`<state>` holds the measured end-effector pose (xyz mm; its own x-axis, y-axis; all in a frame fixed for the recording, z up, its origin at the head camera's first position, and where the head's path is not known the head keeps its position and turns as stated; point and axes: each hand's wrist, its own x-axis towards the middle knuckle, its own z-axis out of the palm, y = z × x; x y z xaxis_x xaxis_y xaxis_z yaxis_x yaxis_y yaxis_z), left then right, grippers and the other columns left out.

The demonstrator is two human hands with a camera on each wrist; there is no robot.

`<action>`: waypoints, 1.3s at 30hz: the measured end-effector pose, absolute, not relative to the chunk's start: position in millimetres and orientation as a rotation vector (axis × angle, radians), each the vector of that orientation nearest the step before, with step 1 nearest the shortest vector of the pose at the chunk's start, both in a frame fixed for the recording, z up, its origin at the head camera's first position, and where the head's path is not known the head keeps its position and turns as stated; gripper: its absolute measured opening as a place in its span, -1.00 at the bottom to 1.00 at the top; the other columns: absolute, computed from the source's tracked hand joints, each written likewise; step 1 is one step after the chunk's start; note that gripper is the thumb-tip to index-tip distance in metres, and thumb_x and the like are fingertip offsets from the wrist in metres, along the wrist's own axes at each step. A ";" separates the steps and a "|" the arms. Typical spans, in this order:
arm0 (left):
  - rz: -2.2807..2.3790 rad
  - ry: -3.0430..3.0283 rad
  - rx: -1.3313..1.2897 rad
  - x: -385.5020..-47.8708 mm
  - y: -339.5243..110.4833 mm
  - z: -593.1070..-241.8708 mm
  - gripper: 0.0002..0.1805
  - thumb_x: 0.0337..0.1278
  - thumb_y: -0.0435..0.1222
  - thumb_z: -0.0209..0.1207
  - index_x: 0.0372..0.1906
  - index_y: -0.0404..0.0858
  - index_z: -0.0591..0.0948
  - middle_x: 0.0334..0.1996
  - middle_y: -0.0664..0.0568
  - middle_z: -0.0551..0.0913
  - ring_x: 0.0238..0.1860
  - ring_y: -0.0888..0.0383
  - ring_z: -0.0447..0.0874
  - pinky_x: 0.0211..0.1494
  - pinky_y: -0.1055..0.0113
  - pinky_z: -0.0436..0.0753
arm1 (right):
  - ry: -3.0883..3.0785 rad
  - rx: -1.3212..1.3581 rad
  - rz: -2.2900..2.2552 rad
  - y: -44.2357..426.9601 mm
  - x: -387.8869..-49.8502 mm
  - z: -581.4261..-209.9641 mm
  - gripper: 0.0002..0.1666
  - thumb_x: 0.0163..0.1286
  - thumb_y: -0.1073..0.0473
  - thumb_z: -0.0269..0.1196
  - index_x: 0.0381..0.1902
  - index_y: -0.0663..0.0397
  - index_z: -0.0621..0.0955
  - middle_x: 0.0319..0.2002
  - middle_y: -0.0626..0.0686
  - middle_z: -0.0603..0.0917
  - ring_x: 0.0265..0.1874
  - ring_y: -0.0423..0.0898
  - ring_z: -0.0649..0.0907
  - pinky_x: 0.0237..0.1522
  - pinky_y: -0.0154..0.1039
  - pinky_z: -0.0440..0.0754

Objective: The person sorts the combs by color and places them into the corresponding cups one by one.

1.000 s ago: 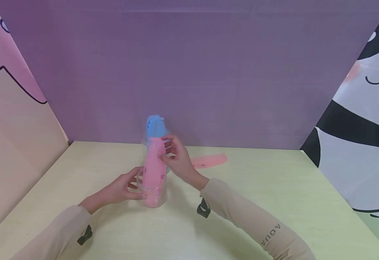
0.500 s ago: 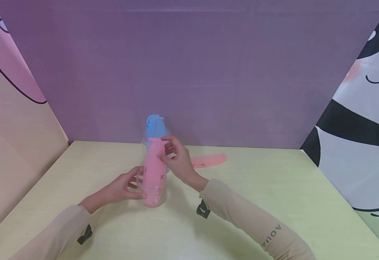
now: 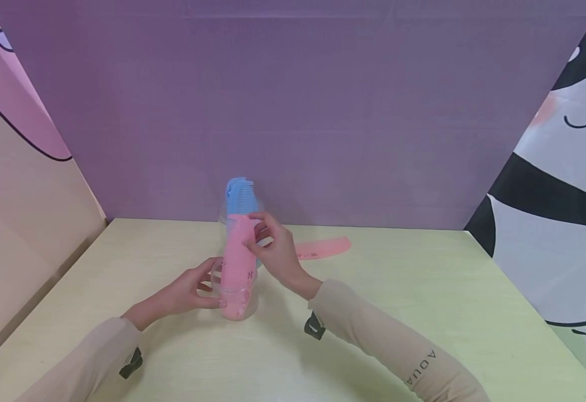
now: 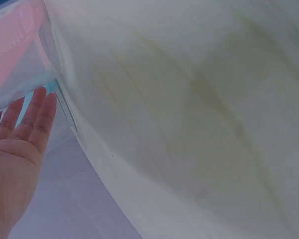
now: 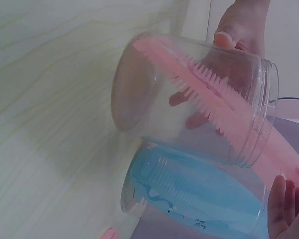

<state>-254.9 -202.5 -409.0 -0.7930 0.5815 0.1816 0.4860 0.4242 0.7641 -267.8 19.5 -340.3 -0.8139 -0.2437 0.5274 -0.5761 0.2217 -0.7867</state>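
A clear jar (image 3: 253, 304) stands upright on the table, my left hand (image 3: 192, 287) gripping its left side with thumb in front and fingers behind. The right wrist view shows that thumb against the jar wall (image 5: 157, 117). Leaning inside the jar is a pink comb (image 3: 239, 254), its upper part sticking out past the rim. Teeth show along both edges in the right wrist view, so I cannot tell whether two combs overlap. My right hand (image 3: 280, 248) pinches the comb near its top. The left wrist view catches the left fingers (image 4: 32, 117) beside the jar.
Just behind stands a second clear jar (image 5: 127, 199) holding blue combs (image 3: 241, 195). Another pink comb (image 3: 325, 248) lies flat on the table (image 3: 398, 290), to the right. A purple panel (image 3: 323, 111) closes the back, with printed panels at both sides.
The pink comb's top and my right hand have dropped very slightly. My left hand and the jar have kept their place.
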 end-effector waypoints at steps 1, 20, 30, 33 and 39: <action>1.315 2.556 0.958 -254.9 -202.4 -409.0 -0.12 -0.13 -0.15 0.36 0.31 -0.15 0.15 0.15 -0.09 0.44 0.02 -0.03 0.55 -0.05 0.34 0.60 | -2.208 0.761 1.609 19.3 -267.7 -340.4 -0.49 0.11 0.39 0.28 0.04 0.05 0.48 -0.35 0.16 0.54 -0.36 -0.02 0.58 -0.38 -0.30 0.64; 1.310 2.568 0.959 -253.7 -201.6 -410.2 -0.12 -0.14 -0.16 0.37 0.31 -0.17 0.16 0.13 -0.12 0.45 0.00 -0.05 0.57 -0.05 0.29 0.63 | -2.238 0.687 1.532 17.8 -275.5 -345.4 -0.47 0.06 0.37 0.30 0.05 0.04 0.51 -0.10 0.20 0.34 -0.22 0.03 0.45 -0.52 -0.47 0.50; 1.314 2.566 0.960 -253.6 -201.4 -409.7 -0.12 -0.14 -0.17 0.37 0.31 -0.19 0.16 0.14 -0.14 0.45 0.01 -0.07 0.56 -0.05 0.29 0.63 | -2.276 0.757 1.534 21.2 -278.7 -344.0 -0.47 0.12 0.34 0.27 0.09 0.09 0.46 -0.04 0.28 0.39 -0.20 0.09 0.51 -0.38 -0.32 0.58; 1.312 2.565 0.958 -253.6 -201.4 -409.3 -0.11 -0.13 -0.17 0.36 0.32 -0.18 0.15 0.15 -0.13 0.44 0.01 -0.05 0.56 -0.05 0.31 0.62 | -2.272 0.783 1.543 23.0 -280.3 -343.2 -0.46 0.14 0.33 0.26 0.11 0.10 0.43 -0.01 0.25 0.41 -0.19 0.08 0.52 -0.32 -0.17 0.62; 1.309 2.561 0.946 -253.5 -201.5 -407.7 -0.10 -0.13 -0.16 0.36 0.33 -0.19 0.13 0.16 -0.11 0.43 0.03 -0.04 0.55 -0.04 0.36 0.60 | -2.272 0.795 1.555 30.0 -283.1 -339.1 -0.46 0.17 0.30 0.26 0.13 0.10 0.41 -0.02 0.23 0.47 -0.14 0.07 0.54 -0.23 -0.11 0.61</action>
<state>-253.5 -201.5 -407.7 -0.7988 0.5760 0.1736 0.4781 0.4326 0.7644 -283.1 30.0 -339.1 -0.8113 -0.2833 0.5114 -0.5793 0.2710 -0.7688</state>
